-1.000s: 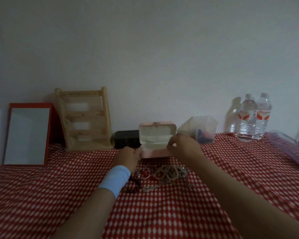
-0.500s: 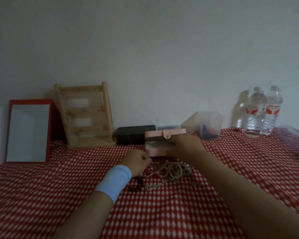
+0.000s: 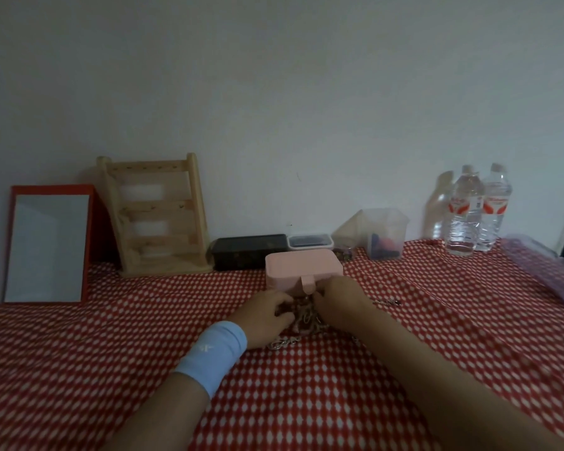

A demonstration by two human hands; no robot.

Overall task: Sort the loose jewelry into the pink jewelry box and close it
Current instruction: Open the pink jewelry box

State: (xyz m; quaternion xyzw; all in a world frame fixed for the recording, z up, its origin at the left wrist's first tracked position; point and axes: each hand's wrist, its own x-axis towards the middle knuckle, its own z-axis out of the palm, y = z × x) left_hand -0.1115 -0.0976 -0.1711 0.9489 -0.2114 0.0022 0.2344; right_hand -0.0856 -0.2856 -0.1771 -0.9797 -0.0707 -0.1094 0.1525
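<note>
Box (image 3: 303,271) sits mid-desk, lid down, front tab (image 3: 308,285) hanging over the near face. Jewelry (image 3: 302,315) is not in it: tangled pile on the desk (image 3: 111,353) just in front of the box, between the two hands. Left hand (image 3: 267,317), blue wristband (image 3: 214,356) on the wrist, has its fingers curled round beads at the pile's left side. Right hand (image 3: 339,302) is knuckles-up on the pile's right side, just below the tab, fingers tucked under; can't tell if it grips anything. Silver chain (image 3: 277,343) trails out under the left hand. One small silver piece (image 3: 388,302) lies apart, right of the right hand. Behind the box, along the wall: black case (image 3: 249,253), small lidded tub (image 3: 310,242), clear bin (image 3: 385,236). Far left: wooden rack (image 3: 158,216), red-framed mirror (image 3: 48,245). Far right: two water bottles (image 3: 463,216).
</note>
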